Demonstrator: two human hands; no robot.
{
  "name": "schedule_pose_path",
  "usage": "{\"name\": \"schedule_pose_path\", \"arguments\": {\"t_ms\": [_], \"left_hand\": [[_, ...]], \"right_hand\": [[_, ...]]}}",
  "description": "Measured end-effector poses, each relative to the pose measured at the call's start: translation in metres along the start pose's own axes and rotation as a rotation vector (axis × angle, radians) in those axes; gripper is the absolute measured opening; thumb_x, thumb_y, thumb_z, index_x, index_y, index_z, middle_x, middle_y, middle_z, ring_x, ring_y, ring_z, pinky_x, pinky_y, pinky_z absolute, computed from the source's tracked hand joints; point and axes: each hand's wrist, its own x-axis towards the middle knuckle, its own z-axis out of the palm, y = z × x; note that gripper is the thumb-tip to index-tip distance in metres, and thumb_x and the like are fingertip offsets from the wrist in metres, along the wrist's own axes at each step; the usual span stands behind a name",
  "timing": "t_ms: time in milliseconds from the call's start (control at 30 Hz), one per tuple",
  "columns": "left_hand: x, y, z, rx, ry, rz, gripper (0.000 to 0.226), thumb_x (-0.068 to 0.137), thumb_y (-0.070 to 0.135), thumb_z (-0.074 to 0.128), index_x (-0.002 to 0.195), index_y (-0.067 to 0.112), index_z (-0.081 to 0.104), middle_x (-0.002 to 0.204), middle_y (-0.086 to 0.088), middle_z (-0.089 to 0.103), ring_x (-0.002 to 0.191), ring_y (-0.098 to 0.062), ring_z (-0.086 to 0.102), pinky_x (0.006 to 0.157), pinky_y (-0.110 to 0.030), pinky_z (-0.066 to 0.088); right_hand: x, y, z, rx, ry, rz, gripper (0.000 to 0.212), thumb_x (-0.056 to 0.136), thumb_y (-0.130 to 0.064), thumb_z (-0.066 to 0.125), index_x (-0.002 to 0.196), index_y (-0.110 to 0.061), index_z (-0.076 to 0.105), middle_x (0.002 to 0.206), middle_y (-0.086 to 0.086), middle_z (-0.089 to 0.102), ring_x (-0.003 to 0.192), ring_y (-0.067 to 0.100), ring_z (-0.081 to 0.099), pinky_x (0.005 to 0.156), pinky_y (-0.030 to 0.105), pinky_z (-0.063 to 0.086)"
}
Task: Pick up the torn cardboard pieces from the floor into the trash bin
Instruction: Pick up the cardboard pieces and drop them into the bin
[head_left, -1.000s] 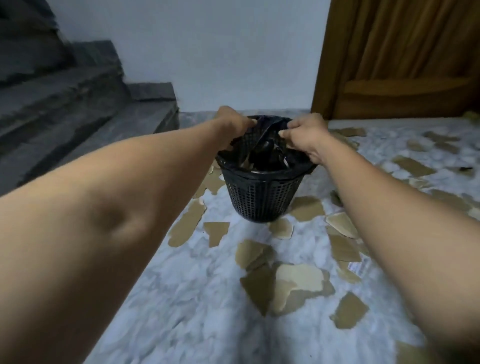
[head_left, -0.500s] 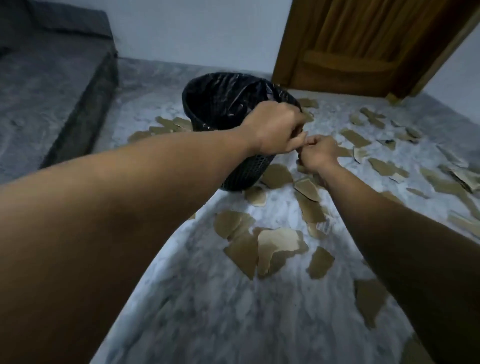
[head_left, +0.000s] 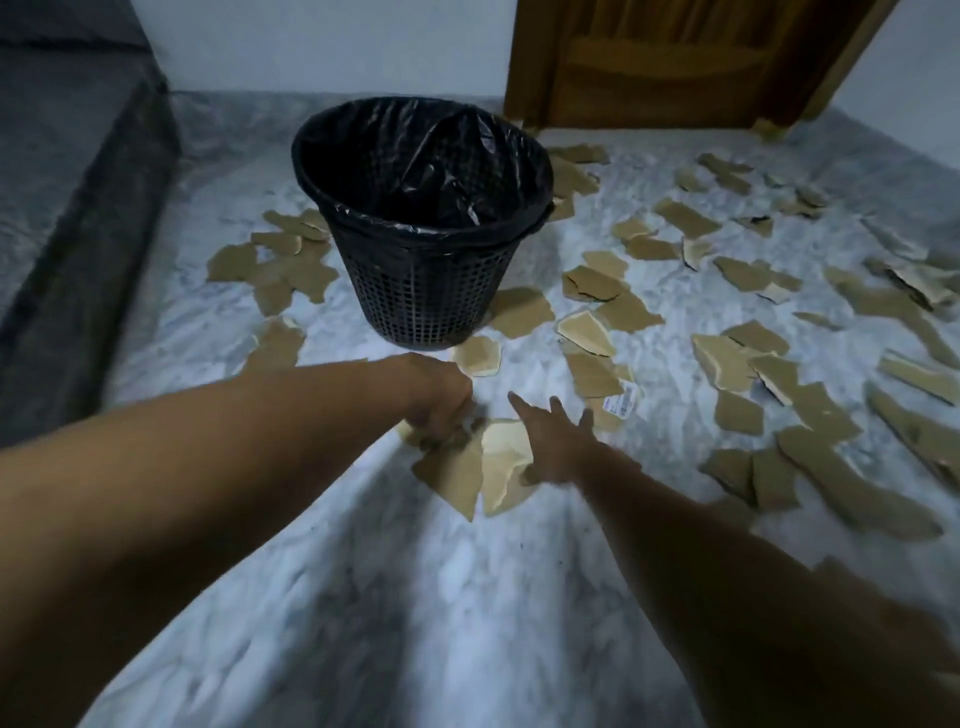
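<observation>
A black mesh trash bin (head_left: 426, 291) with a black plastic liner (head_left: 415, 156) stands upright on the marble floor. Just in front of it lies a small heap of torn cardboard: a brown piece (head_left: 452, 478) and a pale piece (head_left: 501, 452) overlapping. My left hand (head_left: 439, 397) is down on the far edge of the brown piece, with its fingers curled onto it. To its right, my right hand (head_left: 553, 441) rests over the pale piece with fingers spread and straight. Several more torn pieces lie all around the bin.
Scattered cardboard (head_left: 737, 358) covers the floor to the right, with more (head_left: 280, 265) left of the bin. One piece carries a white label (head_left: 621, 402). A dark stone step (head_left: 78, 208) runs along the left. A wooden door (head_left: 675, 62) stands at the back right.
Both hands have left the bin's rim and dropped to the floor heap in front of it. The right hand's fingers have spread out. The view has tilted down.
</observation>
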Motion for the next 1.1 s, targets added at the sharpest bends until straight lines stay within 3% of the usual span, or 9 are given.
{"name": "schedule_pose_path", "arguments": {"t_ms": [167,300,467,600,700,867,967,1000,1100], "left_hand": [[0.01,0.036,0.056,-0.029,0.124,-0.096,0.054,0.086,0.029,0.059,0.137,0.019,0.042,0.129,-0.007,0.05,0.116,-0.03,0.052,0.088,-0.042,0.045],[0.024,0.069,0.091,-0.455,0.1,-0.322,0.068,0.085,0.038,0.066,0.142,0.021,0.033,0.143,-0.006,0.034,0.125,-0.035,0.037,0.094,-0.051,0.043],[0.034,0.101,0.109,-0.526,0.34,-0.372,0.062,0.084,0.047,0.064,0.137,0.027,0.041,0.146,-0.004,0.031,0.124,-0.036,0.035,0.094,-0.051,0.042],[0.056,0.118,0.098,-0.803,0.461,-0.324,0.13,0.046,0.048,0.094,0.151,0.02,0.022,0.153,-0.014,0.014,0.139,-0.039,0.025,0.107,-0.051,0.039],[0.073,0.125,0.087,-0.894,0.402,-0.406,0.152,0.036,0.046,0.097,0.153,0.016,0.004,0.152,-0.016,0.014,0.14,-0.036,0.021,0.111,-0.046,0.035],[0.098,0.126,0.067,-0.805,0.329,-0.459,0.149,0.038,0.056,0.093,0.153,0.014,0.007,0.147,-0.023,0.032,0.133,-0.041,0.036,0.103,-0.05,0.041],[0.105,0.139,0.051,-0.602,0.317,-0.553,0.119,0.042,0.071,0.084,0.136,0.013,0.041,0.13,-0.018,0.05,0.124,-0.04,0.044,0.099,-0.053,0.043],[0.106,0.145,0.049,-0.522,0.308,-0.57,0.112,0.042,0.079,0.078,0.129,0.016,0.05,0.128,-0.016,0.048,0.124,-0.04,0.041,0.099,-0.054,0.041],[0.109,0.156,0.051,-0.565,0.291,-0.638,0.11,0.038,0.082,0.076,0.127,0.023,0.051,0.134,-0.012,0.038,0.127,-0.039,0.033,0.097,-0.058,0.036]], "right_hand": [[-0.014,0.009,0.006,-0.067,0.15,0.019,0.103,0.058,-0.045,0.089,0.143,-0.024,0.034,0.128,0.005,0.048,0.128,0.03,0.043,0.106,0.06,0.028],[-0.03,0.026,0.007,0.093,0.194,0.004,0.072,0.064,-0.04,0.088,0.122,-0.018,0.05,0.114,0.005,0.059,0.11,0.03,0.058,0.083,0.04,0.047],[-0.056,0.063,0.0,0.502,0.165,0.142,0.072,0.07,-0.035,0.087,0.133,-0.021,0.055,0.13,0.007,0.062,0.114,0.028,0.062,0.093,0.038,0.05],[-0.09,0.115,-0.004,0.796,0.181,0.321,0.086,0.078,-0.043,0.08,0.146,-0.008,0.042,0.14,0.008,0.054,0.125,0.027,0.054,0.103,0.036,0.044],[-0.124,0.168,-0.002,0.862,0.165,0.518,0.096,0.071,-0.065,0.074,0.144,-0.011,0.043,0.142,0.006,0.052,0.126,0.028,0.053,0.105,0.043,0.045],[-0.21,0.248,0.03,0.948,0.232,0.852,0.075,0.087,-0.041,0.07,0.143,0.001,0.044,0.144,0.019,0.048,0.13,0.036,0.051,0.105,0.04,0.045],[-0.232,0.266,0.06,1.006,0.217,0.85,0.053,0.094,-0.025,0.065,0.125,0.016,0.051,0.114,0.02,0.064,0.087,0.004,0.072,0.079,0.011,0.051],[-0.239,0.266,0.069,1.062,0.215,0.931,0.038,0.1,-0.017,0.055,0.122,0.015,0.052,0.11,0.019,0.068,0.084,0.006,0.073,0.08,0.014,0.053],[-0.237,0.257,0.083,0.775,0.227,1.06,0.061,0.097,-0.049,0.046,0.147,-0.016,0.036,0.146,0.012,0.046,0.132,0.035,0.047,0.11,0.052,0.038]]}}
